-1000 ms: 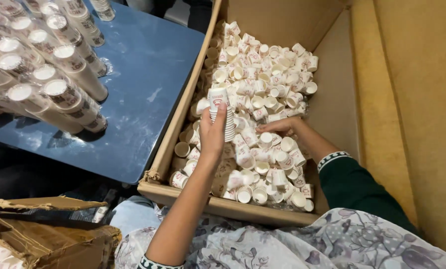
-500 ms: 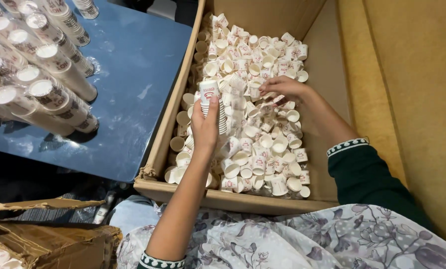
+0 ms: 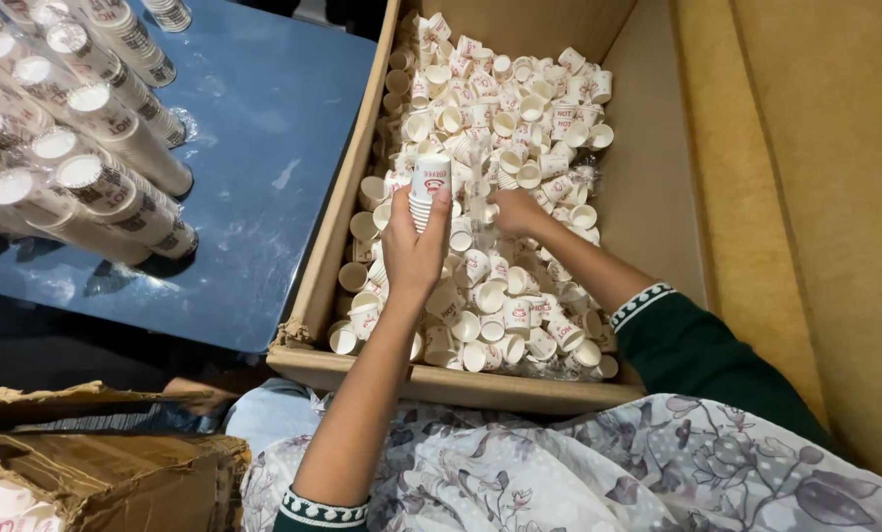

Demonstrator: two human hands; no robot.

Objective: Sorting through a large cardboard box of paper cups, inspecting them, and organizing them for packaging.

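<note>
the left hand is raised over the near-left part of a big cardboard box, its fingers clamped around a short stack of small white paper cups held upright, thumb on one side and the other fingers on the other. the stack sits above the heap inside the box, not touching it as far as can be seen.

the right hand is lower, just right of that stack and about the middle of the box, palm down among the loose paper cups. its fingers are curled into the heap, but whether they are closed on a cup cannot be told, since the fingertips are buried. its dark green sleeve has a white patterned cuff.

the loose cups fill the box floor in a jumble, thickest toward the far end, some on their sides, some mouth up.

left of the box lies a blue worktop, carrying long wrapped sleeves of stacked cups on its far-left part. near to the box, a grey floral cloth covers the person's lap, and a torn brown carton sits to the near left.
</note>
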